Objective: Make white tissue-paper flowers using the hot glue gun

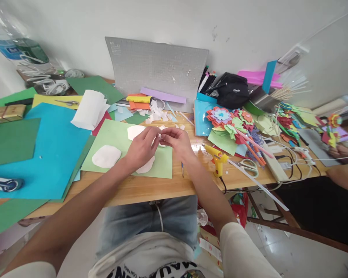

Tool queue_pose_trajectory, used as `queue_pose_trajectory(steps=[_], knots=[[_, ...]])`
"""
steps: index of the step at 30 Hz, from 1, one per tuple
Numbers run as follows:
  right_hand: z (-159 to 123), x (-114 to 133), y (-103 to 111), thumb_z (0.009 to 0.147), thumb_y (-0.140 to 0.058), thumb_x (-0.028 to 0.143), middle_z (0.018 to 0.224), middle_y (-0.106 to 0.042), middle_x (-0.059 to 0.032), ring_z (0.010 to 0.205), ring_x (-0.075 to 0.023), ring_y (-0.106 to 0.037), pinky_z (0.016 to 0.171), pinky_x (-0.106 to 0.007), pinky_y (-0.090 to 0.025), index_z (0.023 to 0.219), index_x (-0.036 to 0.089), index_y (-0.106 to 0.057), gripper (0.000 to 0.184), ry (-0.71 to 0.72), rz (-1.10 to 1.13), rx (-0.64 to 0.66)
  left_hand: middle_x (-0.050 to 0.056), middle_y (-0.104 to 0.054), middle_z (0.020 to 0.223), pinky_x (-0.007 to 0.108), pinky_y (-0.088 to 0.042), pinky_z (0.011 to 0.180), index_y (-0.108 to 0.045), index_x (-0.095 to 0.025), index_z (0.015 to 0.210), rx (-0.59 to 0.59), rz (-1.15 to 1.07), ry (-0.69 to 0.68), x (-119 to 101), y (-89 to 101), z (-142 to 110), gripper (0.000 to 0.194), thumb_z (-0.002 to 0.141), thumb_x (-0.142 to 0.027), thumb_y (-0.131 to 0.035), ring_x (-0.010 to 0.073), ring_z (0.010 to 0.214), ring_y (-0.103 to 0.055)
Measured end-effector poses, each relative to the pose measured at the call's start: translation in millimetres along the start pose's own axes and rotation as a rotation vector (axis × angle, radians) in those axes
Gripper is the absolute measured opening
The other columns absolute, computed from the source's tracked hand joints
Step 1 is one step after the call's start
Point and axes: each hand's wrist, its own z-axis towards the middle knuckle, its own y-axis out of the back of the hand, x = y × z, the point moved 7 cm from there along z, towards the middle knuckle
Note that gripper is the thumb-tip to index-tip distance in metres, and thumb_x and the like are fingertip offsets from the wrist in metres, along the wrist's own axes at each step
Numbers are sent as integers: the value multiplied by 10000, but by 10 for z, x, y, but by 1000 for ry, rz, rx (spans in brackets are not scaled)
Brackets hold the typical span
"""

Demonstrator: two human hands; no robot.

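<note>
My left hand (143, 144) and my right hand (175, 142) meet fingertip to fingertip above a light green sheet of paper (104, 133). Both are closed in a pinch on a small white paper piece (162, 144), mostly hidden by the fingers. On the green sheet lies a rounded white paper cutout (106, 156), left of my hands. Another white cutout (134, 132) shows behind my left hand, and a third (146, 166) is partly covered beneath it. White paper scraps (157, 112) are heaped just beyond the sheet.
A yellow glue gun (217, 158) and scissors (248, 166) lie to the right, near paper flowers (222, 116) and a power strip (275, 162). Blue paper (58, 143) and a tissue pack (89, 110) are left. A grey cutting mat (159, 73) leans on the wall. Another person's hand (340, 152) is far right.
</note>
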Motion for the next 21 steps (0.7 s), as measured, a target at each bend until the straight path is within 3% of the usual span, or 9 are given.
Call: queue_pose_trajectory(steps=[4,7,12,17,21], knots=[[6,30,15,630,-816,355,726,-694,22,675,-131,-668,760,-330,-586,807,207,-701,257,52,-11,-21,67,-673,1061,308,-526,803,-569,-195,1101,-1,-313,288,132,46,35,234,879,-199,-496,163,871,-667],[0,75,16,648,-806,362,726,-694,12,681,-139,-667,736,-327,-586,792,204,-705,237,113,-70,-45,66,-701,998,314,-532,778,-626,-184,1029,58,-528,472,204,-13,29,216,887,-308,-520,183,853,-675],[-28,159,17,691,-772,394,777,-692,-1,706,-145,-661,713,-317,-582,813,211,-715,228,220,-175,-49,49,-702,820,307,-521,737,-665,-169,846,114,-612,568,282,-120,-2,191,818,-353,-621,190,783,-666],[-30,127,62,763,-684,492,807,-690,-15,751,-157,-668,667,-300,-572,876,225,-727,294,95,-151,-18,42,-694,765,309,-520,706,-664,-172,822,93,-633,620,374,-162,-33,193,806,-359,-622,183,727,-661],[-21,130,51,725,-715,459,748,-675,-9,700,-145,-633,621,-272,-546,797,209,-722,260,104,-258,-13,47,-698,762,321,-525,715,-680,-173,816,110,-612,625,377,-164,-32,207,800,-372,-628,186,727,-658]])
